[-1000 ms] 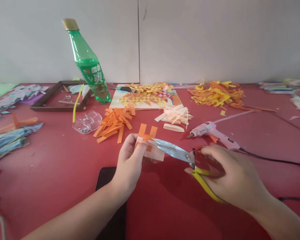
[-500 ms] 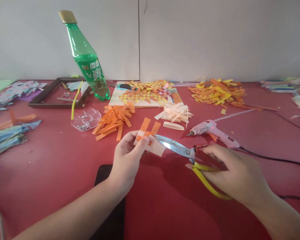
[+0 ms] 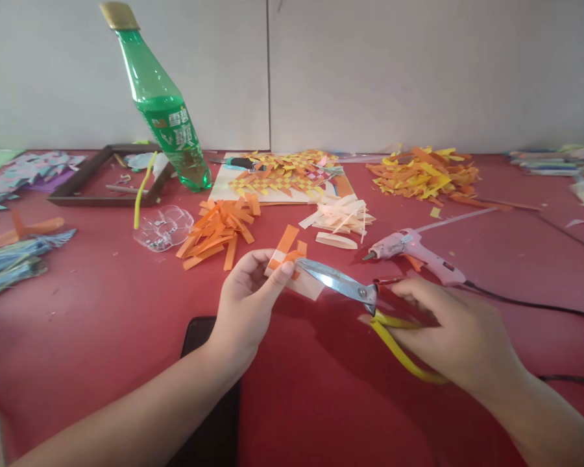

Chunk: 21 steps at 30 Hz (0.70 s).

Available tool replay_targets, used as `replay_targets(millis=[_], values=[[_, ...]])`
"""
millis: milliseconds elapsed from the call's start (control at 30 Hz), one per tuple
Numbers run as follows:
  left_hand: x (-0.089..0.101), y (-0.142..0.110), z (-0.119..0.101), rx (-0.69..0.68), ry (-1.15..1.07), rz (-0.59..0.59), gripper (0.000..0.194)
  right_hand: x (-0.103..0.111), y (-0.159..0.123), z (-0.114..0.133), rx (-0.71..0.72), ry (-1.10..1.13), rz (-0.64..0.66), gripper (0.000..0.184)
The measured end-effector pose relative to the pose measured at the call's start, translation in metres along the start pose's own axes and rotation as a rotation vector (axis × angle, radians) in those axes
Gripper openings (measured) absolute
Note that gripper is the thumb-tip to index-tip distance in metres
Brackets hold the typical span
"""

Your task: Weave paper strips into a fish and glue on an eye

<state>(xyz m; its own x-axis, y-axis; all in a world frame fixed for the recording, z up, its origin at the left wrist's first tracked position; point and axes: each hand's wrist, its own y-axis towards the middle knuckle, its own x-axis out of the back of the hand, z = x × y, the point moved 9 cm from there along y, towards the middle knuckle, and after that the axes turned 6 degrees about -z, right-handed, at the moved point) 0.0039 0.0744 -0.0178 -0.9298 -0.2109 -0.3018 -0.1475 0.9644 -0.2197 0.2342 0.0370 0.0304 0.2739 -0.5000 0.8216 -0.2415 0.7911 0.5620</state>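
Note:
Between the thumb and fingers of my left hand (image 3: 253, 292) is a small woven piece of orange and pale pink paper strips (image 3: 309, 285). One orange end points up from it and pale ends stick out to the lower right. My right hand (image 3: 457, 331) grips scissors (image 3: 335, 279) by their handles, one wrapped in yellow and one red. The blades look nearly closed, their tips at the woven piece beside my left thumb. Beyond my hands lie loose orange strips (image 3: 219, 227) and pale pink strips (image 3: 340, 217).
A pink glue gun (image 3: 418, 253) lies at the right, its black cable running off the edge. At the back are a green bottle (image 3: 163, 123), a dark frame (image 3: 82, 175) and a yellow-orange strip pile (image 3: 423, 175). A black phone (image 3: 214, 415) is under my left forearm.
An orange end at the right of the woven piece stands shorter than before. The scissor blades have come closer together. The whole view has shifted slightly.

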Motion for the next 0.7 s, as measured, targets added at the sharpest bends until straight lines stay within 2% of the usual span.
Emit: replay_targets(millis=[200, 333, 700], values=[[0.0005, 0.0006, -0.0045, -0.053, 0.072, -0.006, 0.013, 0.0003, -0.0024, 0.0001, 0.018, -0.025, 0.01, 0.039], [-0.001, 0.0004, -0.0039, -0.069, 0.059, 0.013, 0.016, 0.0035, -0.0019, 0.003, 0.058, -0.037, -0.038, 0.035], [-0.0018, 0.0001, -0.005, -0.098, 0.078, 0.029, 0.015, 0.0031, 0.0007, 0.0035, 0.081, -0.006, -0.019, 0.032]])
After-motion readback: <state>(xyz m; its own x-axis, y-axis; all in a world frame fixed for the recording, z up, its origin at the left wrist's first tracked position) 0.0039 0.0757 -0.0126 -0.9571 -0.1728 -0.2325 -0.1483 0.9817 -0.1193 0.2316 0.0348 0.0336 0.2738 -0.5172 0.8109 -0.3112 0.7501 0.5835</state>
